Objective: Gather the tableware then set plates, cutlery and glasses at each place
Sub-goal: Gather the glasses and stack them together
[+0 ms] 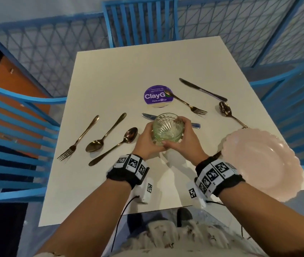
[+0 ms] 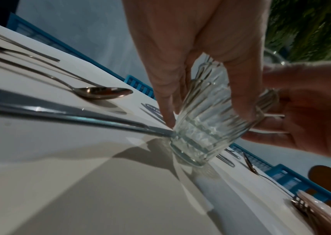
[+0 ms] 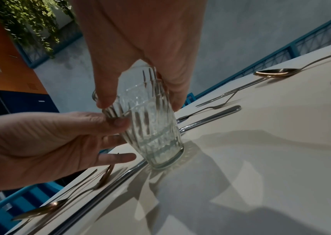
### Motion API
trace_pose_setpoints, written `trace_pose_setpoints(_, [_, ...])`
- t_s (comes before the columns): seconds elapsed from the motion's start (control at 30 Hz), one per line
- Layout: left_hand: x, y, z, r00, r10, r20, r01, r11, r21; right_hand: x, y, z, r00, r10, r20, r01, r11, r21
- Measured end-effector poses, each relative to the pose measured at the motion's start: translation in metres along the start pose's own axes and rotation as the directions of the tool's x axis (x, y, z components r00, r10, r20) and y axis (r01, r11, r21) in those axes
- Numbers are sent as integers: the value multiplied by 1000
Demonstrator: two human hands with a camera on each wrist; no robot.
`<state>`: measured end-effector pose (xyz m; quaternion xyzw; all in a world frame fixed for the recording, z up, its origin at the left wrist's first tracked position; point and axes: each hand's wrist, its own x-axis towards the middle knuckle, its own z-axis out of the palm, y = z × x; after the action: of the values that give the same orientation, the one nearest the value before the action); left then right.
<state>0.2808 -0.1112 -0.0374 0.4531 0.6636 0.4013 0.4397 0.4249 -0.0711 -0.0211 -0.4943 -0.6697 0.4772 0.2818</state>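
Note:
A ribbed clear glass [image 1: 167, 127] stands tilted at the table's middle, its base [image 3: 164, 162] at the tabletop; it may be two nested glasses, I cannot tell. My left hand [image 1: 147, 140] grips its left side, thumb and fingers curled round it [image 2: 204, 109]. My right hand [image 1: 185, 139] holds the right side near the rim [image 3: 140, 101]. A pink scalloped plate [image 1: 260, 162] lies at the near right corner. A steel knife [image 1: 148, 116] lies partly hidden behind the glass. A fork [image 1: 78, 140] and two spoons [image 1: 104, 135] lie to the left.
Farther right lie a fork [image 1: 186, 104], a knife [image 1: 203, 89] and a spoon [image 1: 228, 112]. A purple round sticker [image 1: 155, 96] marks the white table [image 1: 121, 71]. Blue chairs [image 1: 140, 21] stand on three sides, with blue railing behind.

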Motion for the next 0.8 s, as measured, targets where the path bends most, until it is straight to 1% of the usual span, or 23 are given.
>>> trace_pose_setpoints(0.07, [-3, 1, -7, 998, -1, 63, 3, 999, -37, -5, -1, 2, 1000, 14, -28, -14, 1000, -12])
trace_pose_setpoints(0.13, [-5, 0, -20, 997, -7, 80, 10, 999, -37, -11, 1, 1, 998, 30, -56, -32, 999, -21])
trace_pose_setpoints(0.17, [-5, -2, -31, 999, -8, 46, 8, 1000, -1, -15, 2, 0, 995, 43, -85, -45, 999, -14])
trace_pose_setpoints(0.23, [-1, -6, -63, 997, 43, -69, -36, 995, 96, -24, 10, -2, 979, 71, -189, -78, 997, -29])
trace_pose_setpoints(0.3, [9, -8, -105, 979, 134, -153, -90, 960, 266, -34, 21, -3, 944, 89, -318, -135, 983, -127])
trace_pose_setpoints(0.33, [16, -10, -126, 972, 171, -161, -100, 922, 374, -39, 28, -3, 923, 90, -374, -171, 967, -190])
trace_pose_setpoints(0.37, [23, -10, -147, 972, 191, -137, -100, 863, 495, -43, 34, -3, 904, 88, -419, -208, 946, -249])
trace_pose_setpoints(0.43, [38, -12, -182, 980, 193, -47, -103, 696, 711, -48, 42, 0, 877, 88, -472, -273, 900, -340])
trace_pose_setpoints(0.47, [45, -15, -195, 985, 171, 22, -123, 606, 786, -49, 44, 2, 866, 95, -491, -305, 878, -368])
trace_pose_setpoints(0.53, [51, -19, -212, 983, 56, 176, -183, 432, 883, -50, 46, 7, 842, 106, -529, -358, 843, -401])
trace_pose_setpoints(0.6, [52, -22, -220, 962, -102, 255, -217, 291, 932, -48, 47, 12, 821, 103, -562, -387, 823, -415])
trace_pose_setpoints(0.63, [51, -21, -223, 952, -150, 266, -226, 237, 945, -47, 49, 14, 812, 114, -572, -403, 818, -410])
trace_pose_setpoints(0.7, [51, -24, -228, 933, -214, 288, -258, 158, 953, -43, 52, 19, 799, 143, -584, -429, 816, -388])
trace_pose_setpoints(0.77, [52, -28, -229, 910, -265, 320, -325, 26, 945, -39, 55, 23, 788, 153, -597, -444, 813, -377])
trace_pose_setpoints(0.8, [52, -31, -229, 896, -272, 350, -376, -47, 926, -38, 56, 26, 779, 154, -608, -456, 805, -379])
